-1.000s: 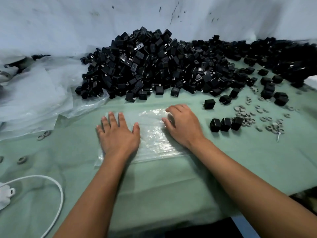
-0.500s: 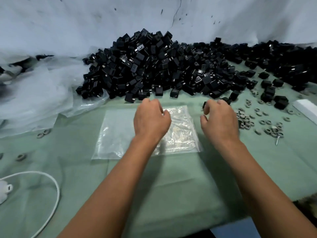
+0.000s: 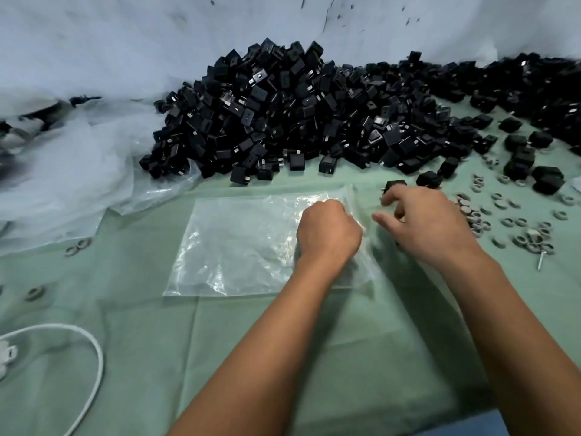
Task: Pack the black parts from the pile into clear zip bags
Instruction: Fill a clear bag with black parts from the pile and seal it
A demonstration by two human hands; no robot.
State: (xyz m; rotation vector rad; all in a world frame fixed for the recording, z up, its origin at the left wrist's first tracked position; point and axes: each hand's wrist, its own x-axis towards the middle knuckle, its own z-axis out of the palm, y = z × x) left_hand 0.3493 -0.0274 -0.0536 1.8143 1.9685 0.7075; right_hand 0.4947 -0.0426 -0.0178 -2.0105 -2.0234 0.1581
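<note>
- My left hand point(image 3: 328, 229) lay flat on the clear zip bag point(image 3: 245, 243) a moment ago. Now it is curled up tight at the bag's right edge and seems to pinch the plastic there.
- My right hand point(image 3: 421, 225) has slid off the bag. Its fingers are loosely bent and hold nothing.
- The bag lies flat on the green cloth point(image 3: 345, 357), with nothing in it yet.
- I think I am opening the bag's mouth so parts can go in.
- One loose black part point(image 3: 395, 185) sits just past my right fingers.
- The big pile point(image 3: 298, 121) waits farther back.
</note>
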